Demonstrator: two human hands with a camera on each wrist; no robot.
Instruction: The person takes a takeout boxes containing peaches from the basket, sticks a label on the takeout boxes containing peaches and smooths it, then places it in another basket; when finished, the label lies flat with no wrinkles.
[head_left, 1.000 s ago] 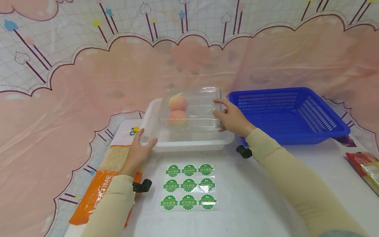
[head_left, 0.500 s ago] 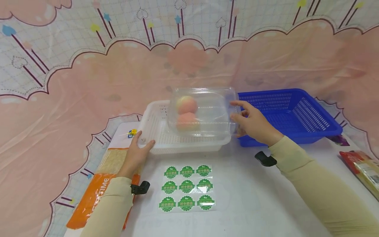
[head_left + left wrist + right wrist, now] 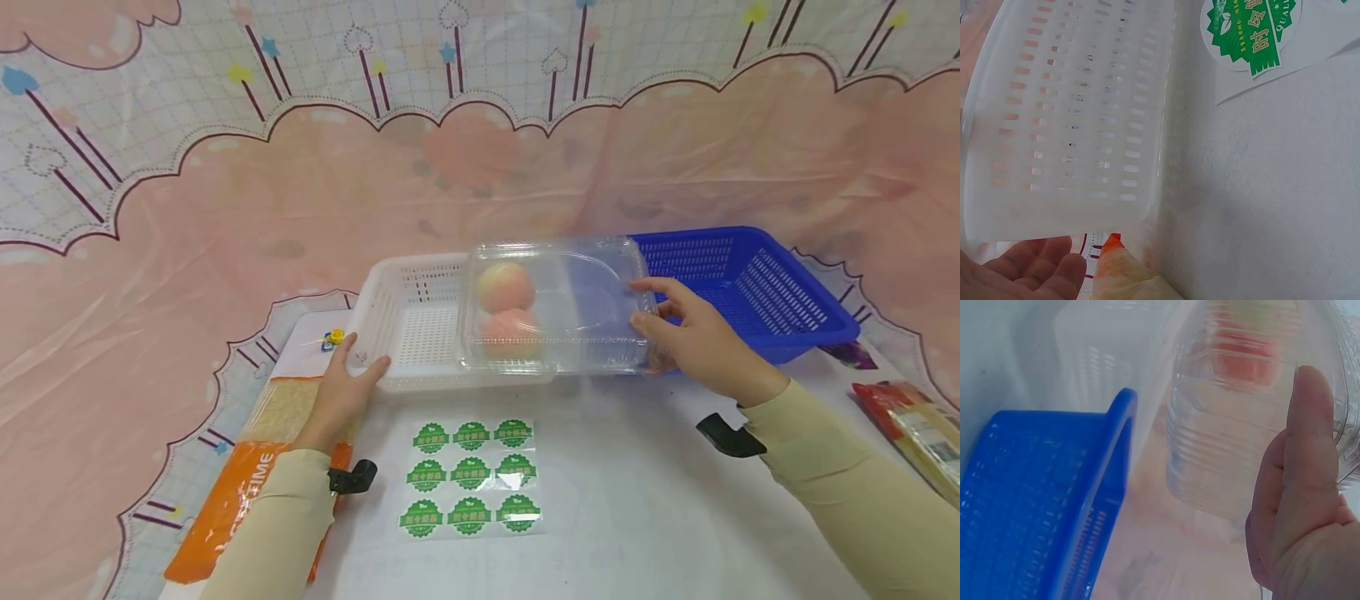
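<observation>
My right hand point(image 3: 705, 342) holds a clear plastic clamshell box point(image 3: 592, 292) by its right end, thumb on the near side. Two peaches point(image 3: 506, 287) lie together in the left half of the box. The box is raised over the right part of a white perforated basket point(image 3: 423, 333) and overlaps the left end of a blue basket point(image 3: 795, 308). At the white basket's front left corner, my left hand point(image 3: 341, 400) grips the rim. Its curled fingers point(image 3: 1060, 275) show below the basket's end in the left wrist view; part of their contact is hidden.
In front of the white basket lies a sheet of round green stickers point(image 3: 470, 473). An orange-and-clear bag point(image 3: 232, 492) lies under my left forearm, with a small yellow trinket point(image 3: 334, 337) behind it. A red and yellow packet point(image 3: 911, 425) rests at the right edge.
My right hand has carried the clamshell box with the peaches to the right and slightly nearer, from above the white basket to partly over the blue one. The left hand stays at its corner.
</observation>
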